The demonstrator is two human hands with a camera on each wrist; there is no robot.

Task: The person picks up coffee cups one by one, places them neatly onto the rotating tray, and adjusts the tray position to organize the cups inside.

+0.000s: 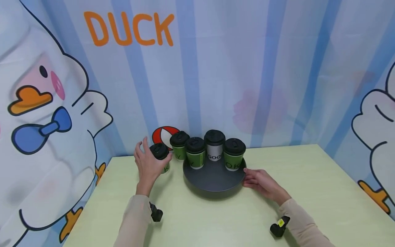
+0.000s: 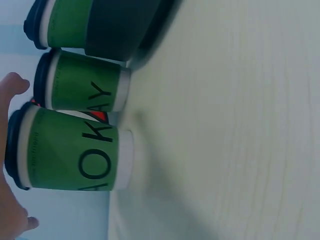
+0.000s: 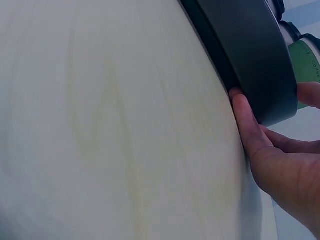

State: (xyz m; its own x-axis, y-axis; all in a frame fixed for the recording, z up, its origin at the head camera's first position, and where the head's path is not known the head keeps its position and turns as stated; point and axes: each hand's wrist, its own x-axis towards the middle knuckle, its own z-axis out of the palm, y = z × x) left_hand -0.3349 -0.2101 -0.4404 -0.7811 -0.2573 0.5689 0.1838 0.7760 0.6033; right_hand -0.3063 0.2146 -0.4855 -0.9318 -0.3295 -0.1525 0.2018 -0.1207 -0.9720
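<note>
My left hand is around a green paper coffee cup with a black lid, its thumb and fingers spread apart near the lid. That cup stands upright on the table. Just right of it, another green lidded cup stands beside a round dark grey tray. On the tray are a green cup, a white cup and a second green cup, all with black lids. At the tray's right edge my right hand grips the rim, thumb above and fingers beneath in the right wrist view.
The pale yellow table ends at a blue-striped curtain right behind the cups. A red-and-white ball print shows on the curtain behind them. Black wrist cameras are strapped at both sleeves.
</note>
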